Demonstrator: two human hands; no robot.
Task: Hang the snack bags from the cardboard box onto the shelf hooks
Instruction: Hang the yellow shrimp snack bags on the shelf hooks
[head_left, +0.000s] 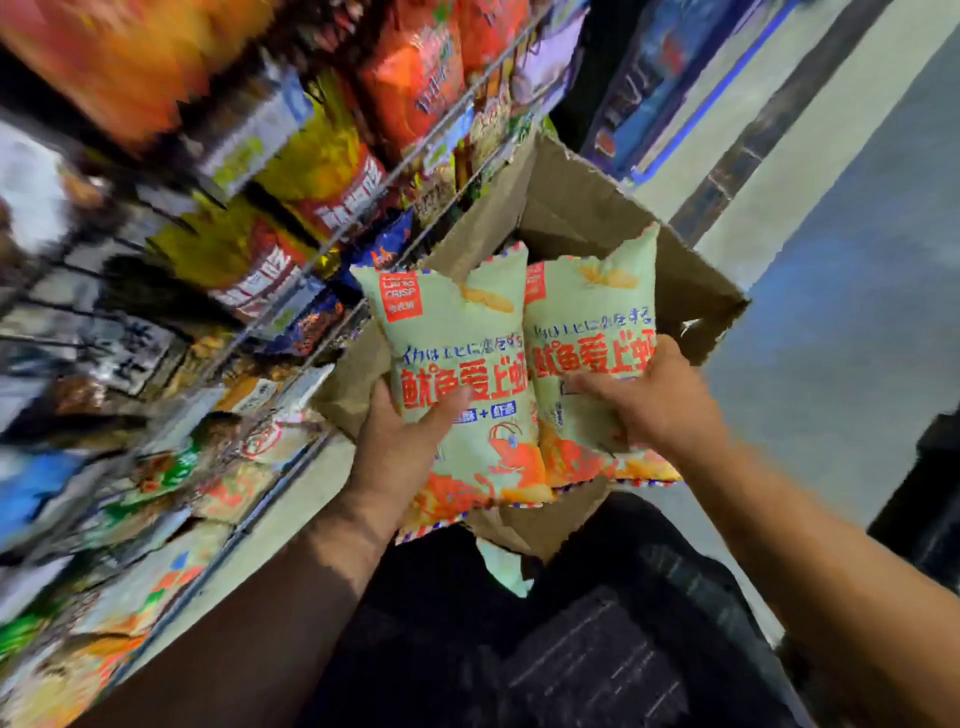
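Two pale green snack bags with red lettering are held up side by side above the open cardboard box (597, 208). My left hand (400, 447) grips the left snack bag (457, 338) from behind, thumb across its front. My right hand (644, 400) grips the right snack bag (592, 322) at its lower half. Both bags stand upright, their top edges toward the shelf. Another pale green bag (501, 569) peeks out below the box's near flap. The shelf hooks themselves are blurred and hard to make out.
A tall wire shelf rack (311, 249) packed with orange, yellow and blue snack bags fills the left side, blurred by motion. The grey floor (831, 338) spreads to the right. A dark object (924, 493) stands at the right edge. My dark trousers are below the box.
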